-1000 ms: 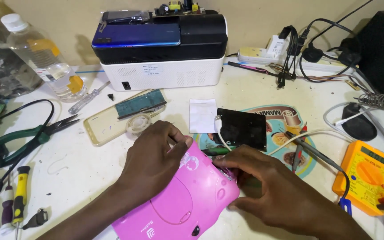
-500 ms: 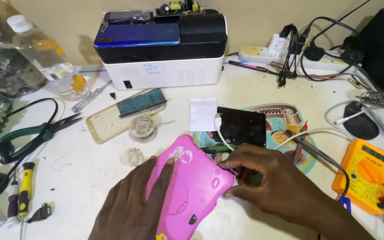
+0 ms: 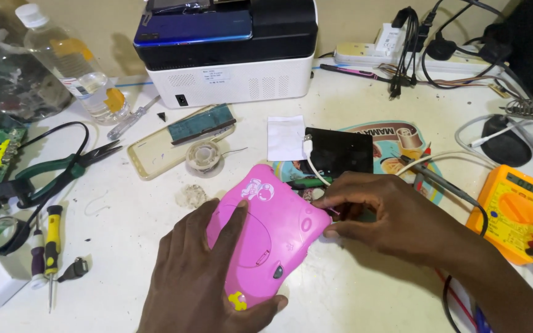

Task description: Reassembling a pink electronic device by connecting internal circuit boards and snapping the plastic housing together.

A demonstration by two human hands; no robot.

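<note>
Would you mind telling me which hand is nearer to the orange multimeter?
The right hand. It pinches at the pink case's right edge, just left of the orange multimeter. The left hand lies flat on the case, farther left.

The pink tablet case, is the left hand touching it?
Touching. The head view shows the left hand lying flat on the pink tablet case, palm and fingers pressed on its back, thumb curled round the lower edge.
</note>
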